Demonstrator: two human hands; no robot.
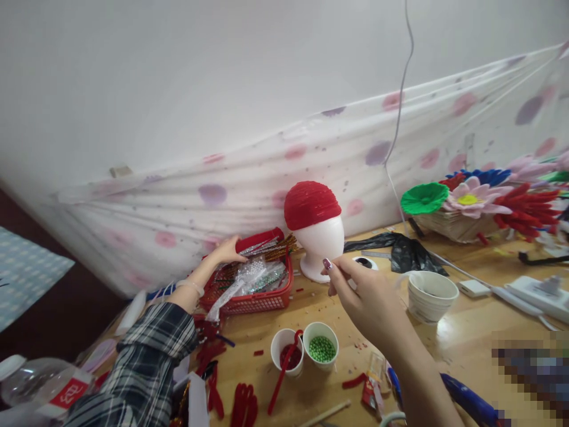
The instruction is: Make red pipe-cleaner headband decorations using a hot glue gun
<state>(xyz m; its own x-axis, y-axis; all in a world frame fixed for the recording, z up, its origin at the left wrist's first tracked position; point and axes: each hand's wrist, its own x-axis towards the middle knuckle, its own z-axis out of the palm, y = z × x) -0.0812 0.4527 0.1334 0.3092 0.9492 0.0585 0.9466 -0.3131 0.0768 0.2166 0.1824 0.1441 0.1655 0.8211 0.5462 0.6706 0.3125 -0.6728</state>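
My left hand (227, 250) reaches into a red plastic basket (253, 303), closed around the near end of a bundle of red pipe cleaners (260, 239); its fingertips are partly hidden. Silver and gold pipe cleaners (284, 246) and clear plastic bags (255, 276) lie in the same basket. In front of the white foam head (326, 237), my right hand (358, 284) is closed in a pinch, and whatever it holds cannot be made out. A red fuzzy cap (312, 206) covers the top of the foam head, which stands upright.
Paper cups hold red beads (291, 357) and green beads (322, 349); a red pipe cleaner (282, 376) leans out of one. A white cup (432, 296), power strip (544, 293), black plastic bag (406, 252) and basket of fuzzy flowers (457, 222) stand right. A bottle (44, 385) lies left.
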